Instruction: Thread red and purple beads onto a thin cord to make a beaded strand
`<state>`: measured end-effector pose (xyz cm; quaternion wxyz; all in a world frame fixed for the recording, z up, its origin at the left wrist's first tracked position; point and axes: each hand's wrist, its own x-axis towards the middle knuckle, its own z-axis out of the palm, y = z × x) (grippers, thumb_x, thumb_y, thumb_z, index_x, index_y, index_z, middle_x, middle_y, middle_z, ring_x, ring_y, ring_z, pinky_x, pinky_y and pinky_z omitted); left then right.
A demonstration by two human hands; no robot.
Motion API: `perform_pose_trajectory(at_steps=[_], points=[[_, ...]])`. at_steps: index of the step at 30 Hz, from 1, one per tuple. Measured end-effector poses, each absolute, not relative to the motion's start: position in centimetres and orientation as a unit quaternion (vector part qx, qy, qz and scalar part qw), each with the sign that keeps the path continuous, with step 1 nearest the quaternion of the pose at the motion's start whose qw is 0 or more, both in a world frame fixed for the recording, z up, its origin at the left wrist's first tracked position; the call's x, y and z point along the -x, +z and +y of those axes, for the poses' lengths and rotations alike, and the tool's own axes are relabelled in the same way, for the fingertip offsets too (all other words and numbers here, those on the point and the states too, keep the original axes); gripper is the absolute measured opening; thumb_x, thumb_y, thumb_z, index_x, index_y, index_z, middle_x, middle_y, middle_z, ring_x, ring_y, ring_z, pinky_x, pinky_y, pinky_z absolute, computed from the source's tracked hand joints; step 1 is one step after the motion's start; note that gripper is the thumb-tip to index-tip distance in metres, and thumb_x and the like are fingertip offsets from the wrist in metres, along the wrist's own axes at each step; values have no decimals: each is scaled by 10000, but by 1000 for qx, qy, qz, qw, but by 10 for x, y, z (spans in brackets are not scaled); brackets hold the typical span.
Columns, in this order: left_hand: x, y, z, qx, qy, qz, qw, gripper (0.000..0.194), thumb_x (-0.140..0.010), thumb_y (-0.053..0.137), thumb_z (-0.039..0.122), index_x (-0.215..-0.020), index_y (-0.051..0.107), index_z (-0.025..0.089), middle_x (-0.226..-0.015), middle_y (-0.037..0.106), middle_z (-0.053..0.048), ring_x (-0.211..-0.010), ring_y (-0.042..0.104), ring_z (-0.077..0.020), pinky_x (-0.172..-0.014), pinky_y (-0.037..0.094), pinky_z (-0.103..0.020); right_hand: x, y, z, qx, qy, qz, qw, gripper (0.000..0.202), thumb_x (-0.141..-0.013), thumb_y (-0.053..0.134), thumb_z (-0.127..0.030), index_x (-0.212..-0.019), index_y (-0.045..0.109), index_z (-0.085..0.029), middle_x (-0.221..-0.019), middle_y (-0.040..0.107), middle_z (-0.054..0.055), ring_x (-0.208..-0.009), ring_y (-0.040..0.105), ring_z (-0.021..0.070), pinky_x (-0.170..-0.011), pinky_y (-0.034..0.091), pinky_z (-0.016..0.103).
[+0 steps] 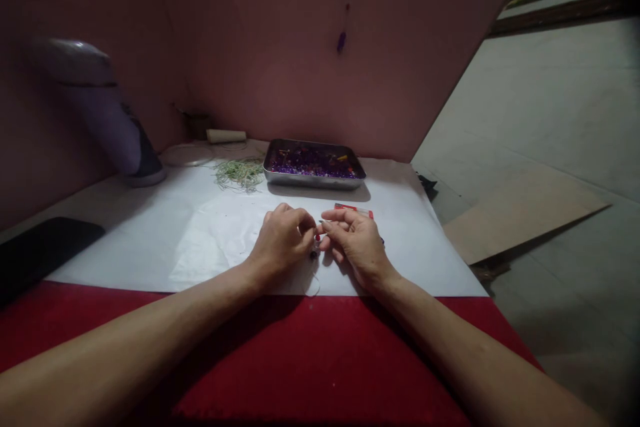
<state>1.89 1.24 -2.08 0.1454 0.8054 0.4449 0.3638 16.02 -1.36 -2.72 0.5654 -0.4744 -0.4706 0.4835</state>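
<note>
On the red cloth (310,360) and white paper (165,227), the left hand (280,243) pinches a tiny red bead (317,237) – the right hand (357,243) pinches it too – before the bead tray (314,180).

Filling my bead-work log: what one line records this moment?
left hand: pinching small beads | right hand: pinching same beads | metal tray: behind hands | white paper: under hands

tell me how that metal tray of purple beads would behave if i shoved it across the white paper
The metal tray looks rigid and sits flat, so it would probably slide rather than tip. Its walls are low, so a hard shove might send the loose purple beads rolling or spilling. The white paper beneath may drag or wrinkle with it.
</note>
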Motion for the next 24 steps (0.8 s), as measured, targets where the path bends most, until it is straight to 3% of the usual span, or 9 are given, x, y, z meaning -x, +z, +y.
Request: perform_pose_trajectory(at_steps=[6,16,24], points=[[-18,-18,15,-762,352,471,270,116,-750,514,190,-687,610,170,-685,626,-20,-693,548,-159,-637,413,-271,-162,-30,-13,513,416,-528,534,152,-701,616,-225,-822,650,-141,-622,603,10,-485,494,100,-435,355,231],[-16,-18,11,-783,391,442,196,84,-756,582,182,-701,645,187,-724,648,-31,-786,532,-190,-736,410,-330,-160,-25,-15,504,425,-549,514,79,-689,622,-228,-665,635,-153,-597,587,3,-532,479,108,-494,347,243],[-12,-21,14,-763,418,438,225,44,-745,625,199,-771,653,178,-741,626,-40,-768,549,-175,-716,457,-322,-160,-22,-17,486,438,-563,506,103,-707,629,-244,-661,602,-155,-596,560,-16,-518,437,93,-501,331,245]])
